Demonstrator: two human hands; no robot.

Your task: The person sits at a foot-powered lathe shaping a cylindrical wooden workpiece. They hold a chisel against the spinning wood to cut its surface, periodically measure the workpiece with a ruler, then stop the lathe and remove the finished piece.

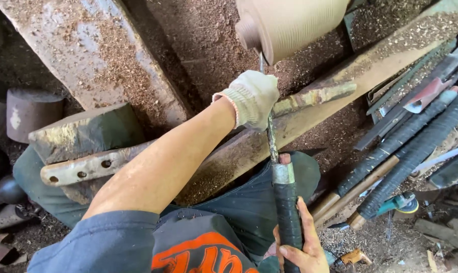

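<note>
**Wood spins, and my long tool leans in**

Wood is what I am working on: a pale round block (289, 25) sits at the top, just past my hands. My left hand (252, 98), in a white knit glove, is curled over the thin metal shaft of the long tool (279, 177) and presses it down on the rusty metal rest bar (315, 96). My right hand (300, 242) is bare and wrapped tight around the black taped handle, low down near my lap.

To do this well, I think I should keep the shaft flat on the bar, hold the handle steady, and push in slowly.

The tool is long and thin. It runs almost straight up and down in the picture. Its tip points away from me, up at the wood block, and touches or nearly touches it. I cannot tell which.

Sawdust (203, 45) lies all over. More long tools (416, 136) lie together on my right.
</note>
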